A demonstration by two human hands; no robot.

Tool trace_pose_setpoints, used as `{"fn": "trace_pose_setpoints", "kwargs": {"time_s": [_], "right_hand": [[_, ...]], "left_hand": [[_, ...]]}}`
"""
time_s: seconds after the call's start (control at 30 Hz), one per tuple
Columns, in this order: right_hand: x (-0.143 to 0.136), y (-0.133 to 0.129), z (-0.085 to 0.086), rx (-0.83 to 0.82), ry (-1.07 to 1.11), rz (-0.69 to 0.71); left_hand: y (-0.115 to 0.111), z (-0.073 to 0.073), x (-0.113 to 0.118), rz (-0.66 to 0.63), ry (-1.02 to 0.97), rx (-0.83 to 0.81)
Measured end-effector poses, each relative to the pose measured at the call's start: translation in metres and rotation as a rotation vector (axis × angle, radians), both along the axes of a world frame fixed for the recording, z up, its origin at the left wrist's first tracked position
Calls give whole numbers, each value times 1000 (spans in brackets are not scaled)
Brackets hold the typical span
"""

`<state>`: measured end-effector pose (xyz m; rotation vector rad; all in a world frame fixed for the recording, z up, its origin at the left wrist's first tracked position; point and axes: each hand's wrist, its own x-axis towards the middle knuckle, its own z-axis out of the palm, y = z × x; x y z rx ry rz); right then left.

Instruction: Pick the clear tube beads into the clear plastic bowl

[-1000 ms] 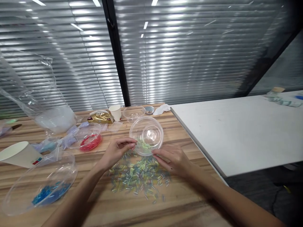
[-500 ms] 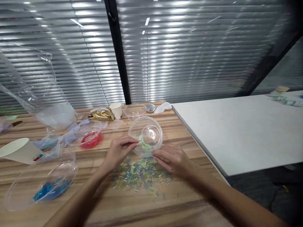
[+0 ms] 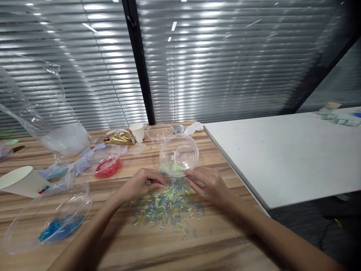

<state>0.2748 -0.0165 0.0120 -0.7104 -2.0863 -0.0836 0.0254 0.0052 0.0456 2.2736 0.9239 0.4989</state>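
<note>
A clear plastic bowl [image 3: 191,148] is tilted toward me above the wooden table, with pale green pieces [image 3: 172,167] along its lower side. My right hand [image 3: 207,184] grips its near rim between thumb and fingers. Just left of the bowl, my left hand [image 3: 146,183] has thumb and fingers pinched together, apart from the rim. Whatever lies between those fingertips is too small to make out. Below both hands spreads a loose pile of small tube beads [image 3: 169,207] in green, yellow and blue, lying on the tabletop.
On the left are a tilted clear bowl with blue beads [image 3: 60,226], a container with red beads [image 3: 108,167], and a paper cup [image 3: 24,182] on its side. Farther back stand a gold packet [image 3: 120,138], another paper cup [image 3: 137,132] and a clear bowl [image 3: 160,131]. A white table [image 3: 276,162] adjoins on the right.
The bowl has moved slightly up and right in my right hand. My left hand has come down away from the bowl's inside, toward the bead pile.
</note>
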Motion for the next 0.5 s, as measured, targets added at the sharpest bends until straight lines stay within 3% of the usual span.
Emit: {"fn": "trace_pose_setpoints", "kwargs": {"time_s": [0.17, 0.5], "right_hand": [[1, 0, 1, -2, 26, -1], [0, 0, -1, -17, 3, 20]], "left_hand": [[3, -7, -1, -27, 113, 14], [3, -15, -2, -66, 96, -31]]}}
